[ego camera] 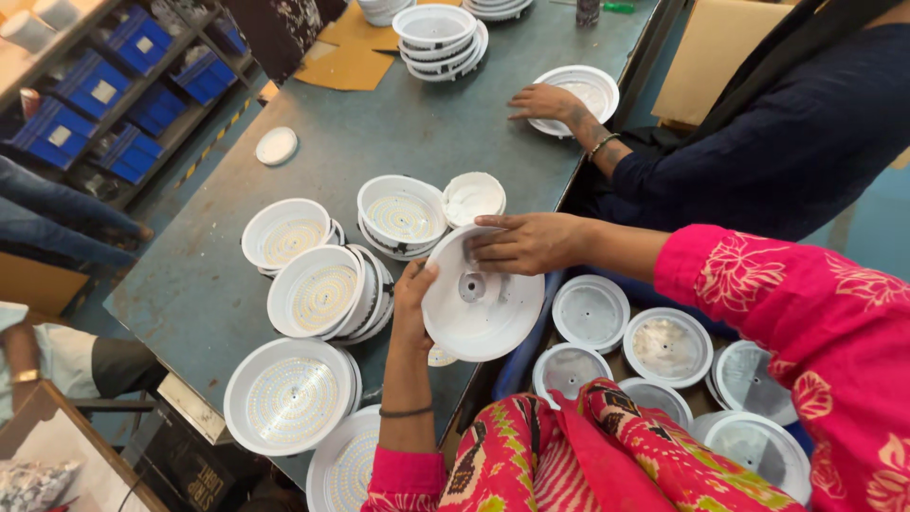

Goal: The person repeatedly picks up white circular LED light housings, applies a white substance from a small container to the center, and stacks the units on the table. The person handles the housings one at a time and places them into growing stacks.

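Observation:
I hold a round white lamp housing [485,313] tilted on edge over the near side of the grey-green table [379,133], its back with a centre hole facing me. My left hand [413,299] grips its left rim from below. My right hand [524,244] lies flat on its upper rim with fingers spread. Just left of the housing stand several white round lamp housings with yellow LED boards inside [317,292].
A co-worker in dark clothes rests a hand [547,100] on another white housing [580,92] at the far edge. More housings are stacked at the back [438,36]. A box of round silvery-faced discs [666,346] sits at my right. Blue bins [90,85] fill shelves on the left.

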A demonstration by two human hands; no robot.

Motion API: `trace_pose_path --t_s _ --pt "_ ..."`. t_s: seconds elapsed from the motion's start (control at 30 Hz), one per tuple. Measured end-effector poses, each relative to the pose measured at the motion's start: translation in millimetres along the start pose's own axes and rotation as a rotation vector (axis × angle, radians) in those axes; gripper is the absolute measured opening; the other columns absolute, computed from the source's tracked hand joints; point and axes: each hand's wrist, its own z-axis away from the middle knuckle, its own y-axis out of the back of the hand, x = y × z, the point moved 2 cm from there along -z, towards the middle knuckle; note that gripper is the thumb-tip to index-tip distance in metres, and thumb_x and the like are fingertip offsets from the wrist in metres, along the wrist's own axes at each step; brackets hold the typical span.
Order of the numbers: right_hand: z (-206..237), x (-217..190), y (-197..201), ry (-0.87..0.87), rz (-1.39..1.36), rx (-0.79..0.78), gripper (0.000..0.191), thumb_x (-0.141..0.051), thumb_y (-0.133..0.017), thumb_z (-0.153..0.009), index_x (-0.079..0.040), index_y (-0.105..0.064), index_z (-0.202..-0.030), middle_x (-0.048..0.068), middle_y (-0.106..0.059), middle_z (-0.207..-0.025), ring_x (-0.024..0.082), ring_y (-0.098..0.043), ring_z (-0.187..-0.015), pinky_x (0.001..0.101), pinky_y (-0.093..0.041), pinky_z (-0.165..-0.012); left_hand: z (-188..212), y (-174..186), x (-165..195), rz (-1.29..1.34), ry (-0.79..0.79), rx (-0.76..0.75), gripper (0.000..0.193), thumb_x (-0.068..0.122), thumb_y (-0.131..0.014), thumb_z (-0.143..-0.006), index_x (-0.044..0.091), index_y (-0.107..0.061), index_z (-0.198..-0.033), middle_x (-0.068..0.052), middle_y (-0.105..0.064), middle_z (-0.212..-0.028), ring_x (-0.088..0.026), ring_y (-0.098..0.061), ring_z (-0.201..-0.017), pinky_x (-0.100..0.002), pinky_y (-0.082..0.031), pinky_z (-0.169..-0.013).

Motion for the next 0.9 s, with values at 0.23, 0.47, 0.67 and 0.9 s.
trace_pose_path --t_s 0.23,0.47,0.67,0.9 --pt "6.5 -37.9 6.9 -0.400 0.081 0.079 0.044 -0.009 -0.058 -0.088 -0.009 -0.066 -0.132 0.008 -0.066 -0.136 0.020 -0.061 -0.129 0.0552 -0.024 -0.124 17.9 -12.7 18.1 0.000 -0.180 0.049 0.052 0.006 -0.060 -0.069 -0.009 -0.058 -0.118 -0.016 -0.065 -0.102 -0.022 -0.065 -0.088 -0.032 -0.057 -0.079" --pt "-17.9 -87.2 -0.2 -0.875 -0.027 0.322 0.056 0.004 -0.067 -0.074 -0.010 -0.068 -0.129 0.007 -0.071 -0.128 0.019 -0.066 -0.123 0.0577 -0.023 -0.123 43.2 -40.8 34.7 -0.031 -0.441 0.136 0.054 0.004 -0.057 -0.067 -0.009 -0.057 -0.119 -0.018 -0.064 -0.105 -0.024 -0.065 -0.093 -0.034 -0.056 -0.085" --pt "-47.5 -118.4 -3.6 -1.185 -0.308 0.527 0.066 0.005 -0.070 -0.062 -0.009 -0.072 -0.125 0.011 -0.075 -0.118 0.029 -0.070 -0.114 0.0566 -0.031 -0.121 65.0 -69.9 16.0 -0.119 -0.675 0.250 0.059 0.002 -0.058 -0.069 -0.008 -0.051 -0.127 -0.019 -0.061 -0.115 -0.026 -0.064 -0.106 -0.037 -0.053 -0.100" --pt "-58.0 -119.3 6.5 -1.531 -0.954 0.579 0.038 -0.004 -0.073 -0.080 -0.012 -0.075 -0.118 0.009 -0.078 -0.103 0.024 -0.079 -0.087 0.0459 -0.059 -0.097 64.5 -76.7 0.7 -0.192 -0.788 0.347 0.060 0.000 -0.058 -0.072 -0.006 -0.047 -0.131 -0.018 -0.057 -0.118 -0.025 -0.060 -0.110 -0.038 -0.050 -0.102"
